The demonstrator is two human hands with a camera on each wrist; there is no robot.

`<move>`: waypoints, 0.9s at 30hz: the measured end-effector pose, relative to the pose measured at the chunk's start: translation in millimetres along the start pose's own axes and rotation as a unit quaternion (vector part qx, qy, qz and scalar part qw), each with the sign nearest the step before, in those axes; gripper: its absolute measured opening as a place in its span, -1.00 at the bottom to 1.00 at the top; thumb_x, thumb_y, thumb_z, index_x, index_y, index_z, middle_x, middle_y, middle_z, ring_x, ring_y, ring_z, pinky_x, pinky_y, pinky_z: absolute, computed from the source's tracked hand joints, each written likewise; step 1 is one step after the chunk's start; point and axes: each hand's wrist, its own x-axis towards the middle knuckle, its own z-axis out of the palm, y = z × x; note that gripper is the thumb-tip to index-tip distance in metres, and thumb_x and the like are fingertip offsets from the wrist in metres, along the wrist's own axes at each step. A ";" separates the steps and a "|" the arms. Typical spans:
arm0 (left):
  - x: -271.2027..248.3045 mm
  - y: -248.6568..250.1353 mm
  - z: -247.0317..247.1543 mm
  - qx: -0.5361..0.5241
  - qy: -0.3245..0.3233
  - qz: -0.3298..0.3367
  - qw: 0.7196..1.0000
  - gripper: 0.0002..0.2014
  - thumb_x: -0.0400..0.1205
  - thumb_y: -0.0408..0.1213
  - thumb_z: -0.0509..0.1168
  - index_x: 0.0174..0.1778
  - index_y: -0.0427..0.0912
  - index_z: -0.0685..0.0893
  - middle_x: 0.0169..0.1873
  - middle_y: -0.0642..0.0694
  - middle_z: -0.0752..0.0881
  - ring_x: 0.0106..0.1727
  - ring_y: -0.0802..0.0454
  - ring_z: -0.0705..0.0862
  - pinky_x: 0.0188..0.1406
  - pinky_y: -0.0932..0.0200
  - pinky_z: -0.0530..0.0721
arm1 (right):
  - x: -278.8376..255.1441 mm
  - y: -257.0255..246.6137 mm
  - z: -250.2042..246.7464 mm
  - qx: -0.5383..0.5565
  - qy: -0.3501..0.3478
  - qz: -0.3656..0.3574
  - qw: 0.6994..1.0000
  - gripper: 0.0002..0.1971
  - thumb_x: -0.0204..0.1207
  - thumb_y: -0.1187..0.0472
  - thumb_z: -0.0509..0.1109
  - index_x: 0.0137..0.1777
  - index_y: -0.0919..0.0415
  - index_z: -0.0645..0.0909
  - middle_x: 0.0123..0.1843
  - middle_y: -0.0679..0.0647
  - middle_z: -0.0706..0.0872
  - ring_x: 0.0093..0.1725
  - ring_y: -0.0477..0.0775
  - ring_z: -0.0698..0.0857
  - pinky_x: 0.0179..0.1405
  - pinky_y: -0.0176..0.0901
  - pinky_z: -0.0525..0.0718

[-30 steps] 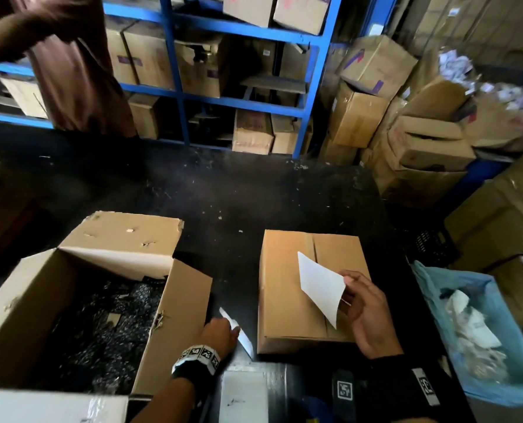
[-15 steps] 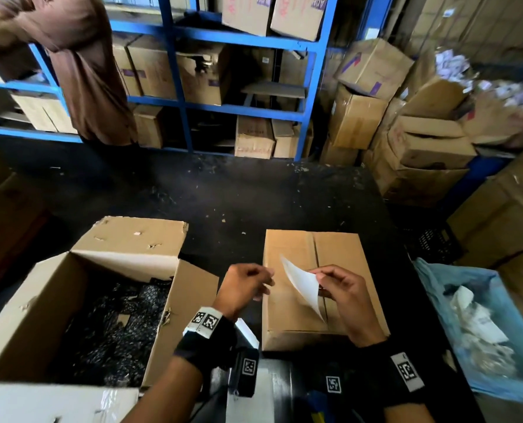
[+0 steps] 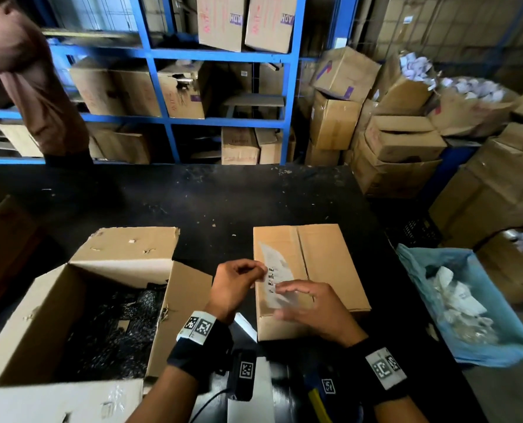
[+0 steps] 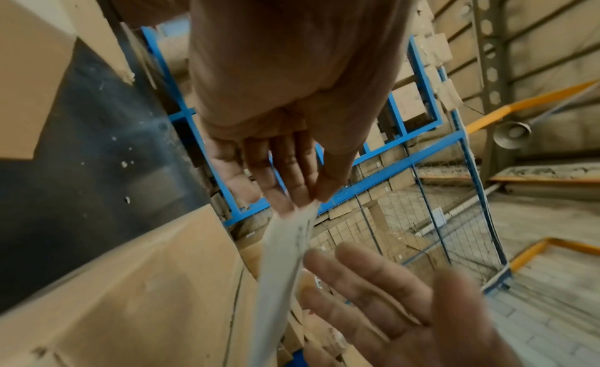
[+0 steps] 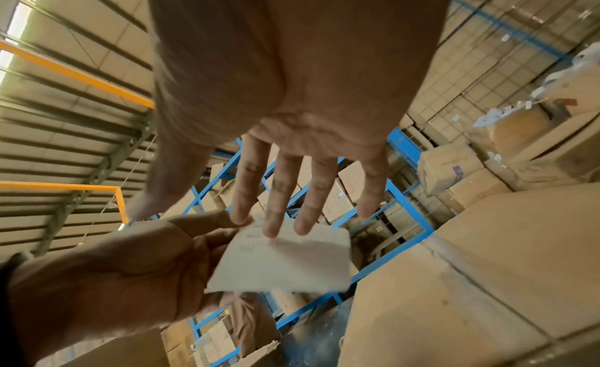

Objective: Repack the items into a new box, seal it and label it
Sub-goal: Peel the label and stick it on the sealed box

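Two hands share the white paper label [image 3: 274, 277] over the closed brown cardboard box [image 3: 324, 264]: left hand [image 3: 234, 283] pinches its edge, right hand [image 3: 312, 309] flat, fingers straight. Lay it square beside the box's centre seam, smoothing outward.

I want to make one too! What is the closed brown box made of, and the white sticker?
Closed brown box: looks like matte cardboard, with folded flaps meeting at a seam. White sticker label: probably thin paper, since it bends while the left hand pinches it.
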 end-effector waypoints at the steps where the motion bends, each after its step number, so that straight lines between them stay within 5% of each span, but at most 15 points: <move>1: -3.3 1.5 -1.4 -0.001 0.002 0.020 1.000 -0.96 0.57 -0.39 0.49 -0.17 -0.28 0.84 -0.19 -0.23 0.86 -0.15 -0.07 0.81 -0.03 0.08 0.76 | -4.0 2.0 -1.1 0.000 0.002 0.002 1.000 -0.54 0.26 0.00 0.77 0.18 -0.04 0.82 0.24 -0.27 0.79 0.29 -0.37 0.67 0.28 -0.56 0.54; 4: -13.9 5.7 -6.1 -0.010 -0.009 0.056 0.998 -0.94 0.58 -0.38 0.48 -0.13 -0.32 0.82 -0.12 -0.18 0.86 -0.02 -0.07 0.83 0.06 0.09 0.77 | -10.9 11.3 1.5 0.020 0.140 0.019 0.990 -0.60 0.34 0.03 0.72 0.18 -0.06 0.78 0.19 -0.29 0.78 0.22 -0.33 0.68 0.12 -0.55 0.55; 7: -25.7 4.3 -10.5 -0.023 -0.041 0.089 0.995 -0.93 0.58 -0.42 0.46 -0.09 -0.37 0.81 -0.09 -0.20 0.86 -0.01 0.00 0.82 0.05 0.21 0.74 | -8.2 19.9 3.9 0.123 0.261 0.088 0.953 -0.80 0.53 0.18 0.58 0.15 0.06 0.78 0.07 -0.09 0.85 0.17 -0.07 0.78 0.01 -0.40 0.68; 10: -34.3 -2.7 -15.5 -0.036 -0.043 0.104 0.993 -0.92 0.58 -0.45 0.45 -0.09 -0.40 0.80 -0.12 -0.18 0.87 -0.06 0.11 0.80 -0.04 0.36 0.67 | -6.4 21.1 4.7 0.223 0.241 0.126 0.936 -0.84 0.59 0.24 0.53 0.13 0.17 0.80 0.04 0.00 0.90 0.12 -0.01 0.83 0.15 -0.23 0.74; 14: -40.5 -13.3 -24.0 -0.039 -0.039 0.106 0.993 -0.94 0.57 -0.43 0.46 -0.10 -0.36 0.81 -0.12 -0.17 0.87 -0.06 0.09 0.79 -0.03 0.33 0.67 | -7.5 15.9 11.0 0.241 0.220 0.132 0.936 -0.91 0.56 0.27 0.54 0.03 0.15 0.83 -0.03 0.00 0.91 -0.07 -0.07 0.78 -0.07 -0.32 0.70; 18: -42.7 -21.9 -36.0 -0.039 -0.032 0.100 0.994 -0.93 0.57 -0.42 0.48 -0.09 -0.33 0.83 -0.11 -0.16 0.87 -0.04 0.04 0.82 -0.03 0.31 0.69 | -6.8 11.7 17.8 0.246 0.225 0.114 0.936 -0.85 0.51 0.36 0.57 0.06 0.23 0.81 -0.02 0.04 0.91 0.00 -0.01 0.85 -0.05 -0.28 0.77; 27: -29.1 -54.6 -49.8 0.029 -0.004 0.086 0.996 -0.96 0.53 -0.35 0.53 -0.14 -0.23 0.86 -0.17 0.01 0.88 -0.08 0.07 0.84 -0.04 0.32 0.73 | -4.0 17.4 34.5 0.088 0.254 0.078 0.960 -0.88 0.46 0.35 0.63 -0.10 0.12 0.85 -0.13 -0.05 0.89 -0.07 0.01 0.85 -0.05 -0.20 0.81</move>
